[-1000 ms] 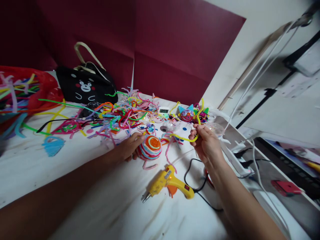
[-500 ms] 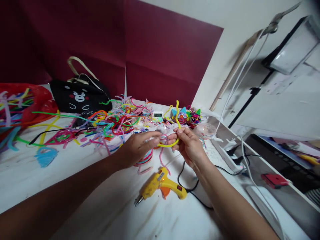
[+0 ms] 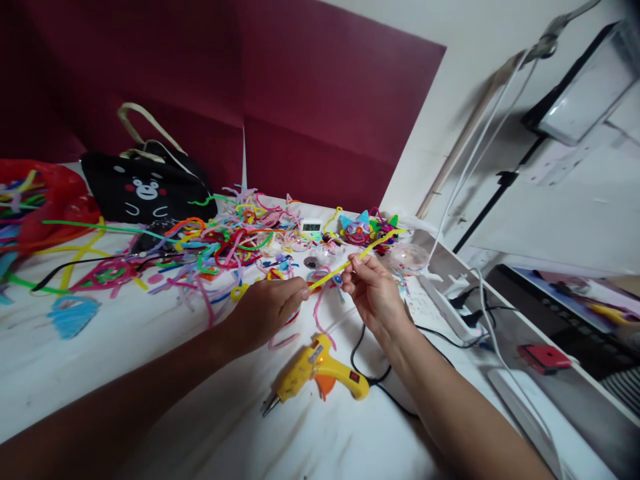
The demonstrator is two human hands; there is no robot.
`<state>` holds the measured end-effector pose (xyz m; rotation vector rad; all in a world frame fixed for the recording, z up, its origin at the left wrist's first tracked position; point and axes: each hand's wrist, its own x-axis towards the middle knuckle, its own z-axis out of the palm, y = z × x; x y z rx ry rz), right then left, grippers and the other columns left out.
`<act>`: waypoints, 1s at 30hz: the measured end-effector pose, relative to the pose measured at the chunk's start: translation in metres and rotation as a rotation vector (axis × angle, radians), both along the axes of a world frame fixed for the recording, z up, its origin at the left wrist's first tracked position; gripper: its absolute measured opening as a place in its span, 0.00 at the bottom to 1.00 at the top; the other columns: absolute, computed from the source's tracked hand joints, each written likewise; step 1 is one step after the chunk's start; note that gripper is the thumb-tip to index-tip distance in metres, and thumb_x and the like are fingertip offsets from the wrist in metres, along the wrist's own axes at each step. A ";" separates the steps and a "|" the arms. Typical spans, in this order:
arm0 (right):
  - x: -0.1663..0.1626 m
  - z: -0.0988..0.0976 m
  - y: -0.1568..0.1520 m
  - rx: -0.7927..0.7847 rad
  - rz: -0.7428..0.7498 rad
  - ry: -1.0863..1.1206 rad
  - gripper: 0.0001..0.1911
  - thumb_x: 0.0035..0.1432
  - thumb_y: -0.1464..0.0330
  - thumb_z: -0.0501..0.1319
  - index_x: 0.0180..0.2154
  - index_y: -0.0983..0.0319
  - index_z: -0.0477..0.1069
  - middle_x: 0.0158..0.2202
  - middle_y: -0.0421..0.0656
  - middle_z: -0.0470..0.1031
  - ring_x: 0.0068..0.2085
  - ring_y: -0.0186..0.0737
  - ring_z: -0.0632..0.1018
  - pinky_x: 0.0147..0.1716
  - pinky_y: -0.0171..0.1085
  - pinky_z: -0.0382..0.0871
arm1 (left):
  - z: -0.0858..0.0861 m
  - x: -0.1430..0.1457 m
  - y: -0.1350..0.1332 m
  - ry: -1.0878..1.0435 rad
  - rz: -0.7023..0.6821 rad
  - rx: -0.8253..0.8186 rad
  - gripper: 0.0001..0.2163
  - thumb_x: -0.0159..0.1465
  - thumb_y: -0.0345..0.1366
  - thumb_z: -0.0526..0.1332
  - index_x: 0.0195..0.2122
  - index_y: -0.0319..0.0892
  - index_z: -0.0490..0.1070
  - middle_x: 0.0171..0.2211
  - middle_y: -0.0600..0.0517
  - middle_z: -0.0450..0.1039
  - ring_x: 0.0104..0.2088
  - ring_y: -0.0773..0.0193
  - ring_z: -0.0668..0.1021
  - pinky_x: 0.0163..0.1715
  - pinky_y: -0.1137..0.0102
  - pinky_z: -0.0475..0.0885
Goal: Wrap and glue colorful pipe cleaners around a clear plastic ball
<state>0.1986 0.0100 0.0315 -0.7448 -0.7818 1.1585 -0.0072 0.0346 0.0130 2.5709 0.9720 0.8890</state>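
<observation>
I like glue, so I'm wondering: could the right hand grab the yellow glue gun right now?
Probably yes: the yellow glue gun lies nearby with nothing on top of it. But the right hand is pinching a yellow pipe cleaner, so it may need to let go first.

A craft workspace, as the glue gun and heaped pipe cleaners on the table show.
</observation>
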 end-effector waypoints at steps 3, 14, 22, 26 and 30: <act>0.003 0.002 0.000 0.025 -0.019 0.004 0.14 0.42 0.68 0.74 0.28 0.62 0.71 0.25 0.36 0.75 0.22 0.28 0.74 0.15 0.25 0.66 | 0.000 -0.008 0.005 0.029 -0.015 0.132 0.16 0.73 0.39 0.47 0.31 0.43 0.66 0.25 0.55 0.67 0.26 0.65 0.72 0.29 0.72 0.62; 0.033 0.010 0.008 0.041 -0.220 -0.260 0.19 0.47 0.54 0.70 0.31 0.58 0.67 0.26 0.36 0.78 0.24 0.30 0.78 0.18 0.26 0.67 | 0.007 -0.022 0.016 0.033 0.031 0.424 0.15 0.74 0.38 0.47 0.38 0.40 0.71 0.34 0.50 0.78 0.33 0.64 0.79 0.34 0.72 0.69; 0.042 0.037 -0.027 -0.112 -0.234 -0.954 0.24 0.47 0.52 0.73 0.15 0.60 0.69 0.10 0.38 0.65 0.13 0.34 0.66 0.16 0.35 0.59 | 0.038 -0.026 -0.002 0.255 0.193 0.775 0.15 0.70 0.34 0.52 0.28 0.43 0.73 0.23 0.53 0.72 0.26 0.62 0.74 0.24 0.68 0.61; 0.016 0.049 -0.052 0.464 -0.597 -1.573 0.20 0.57 0.56 0.67 0.45 0.62 0.76 0.36 0.51 0.80 0.39 0.53 0.80 0.40 0.48 0.72 | 0.053 -0.011 -0.020 0.210 0.170 0.894 0.13 0.68 0.29 0.53 0.28 0.44 0.72 0.20 0.55 0.67 0.24 0.62 0.70 0.25 0.67 0.59; -0.005 0.042 -0.057 0.924 -0.408 -1.733 0.24 0.64 0.71 0.61 0.60 0.66 0.62 0.52 0.56 0.76 0.56 0.52 0.74 0.61 0.55 0.61 | 0.061 0.002 -0.030 0.110 -0.008 0.972 0.12 0.69 0.29 0.53 0.31 0.42 0.72 0.23 0.54 0.70 0.25 0.61 0.70 0.25 0.66 0.61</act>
